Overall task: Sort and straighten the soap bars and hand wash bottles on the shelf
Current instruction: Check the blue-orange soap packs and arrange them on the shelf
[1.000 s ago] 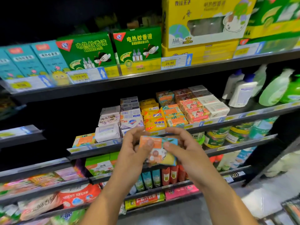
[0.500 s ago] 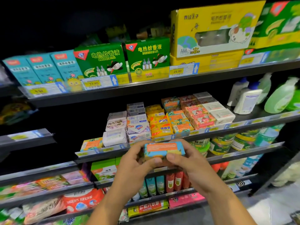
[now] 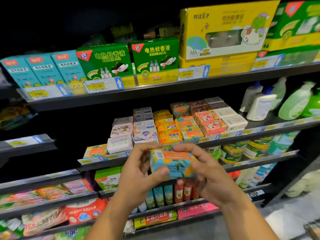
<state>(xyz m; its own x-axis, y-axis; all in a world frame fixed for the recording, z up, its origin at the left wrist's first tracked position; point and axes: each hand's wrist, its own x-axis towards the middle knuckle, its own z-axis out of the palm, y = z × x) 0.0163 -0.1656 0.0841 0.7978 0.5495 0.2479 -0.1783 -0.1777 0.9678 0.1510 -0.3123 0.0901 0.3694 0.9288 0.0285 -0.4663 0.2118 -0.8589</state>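
Head view: both hands hold one soap bar (image 3: pixel 173 163) in the air just in front of and below the soap shelf (image 3: pixel 225 135). The left hand (image 3: pixel 138 172) pinches its left end, thumb on the front face and fingers curled over the top. The right hand (image 3: pixel 206 172) wraps the right end, so both are clamped on the bar. The bar lies level with its orange label and barcode upward, probably so the face can be read and matched. On the shelf, a row of orange-and-teal bars (image 3: pixel 188 130) with the same wrapper runs back from the rim near its middle, which looks like where this bar belongs. One orange bar (image 3: pixel 96 150) lies alone at the shelf's left end. The hand wash bottles (image 3: pixel 259 104) stand at its right end, untouched.
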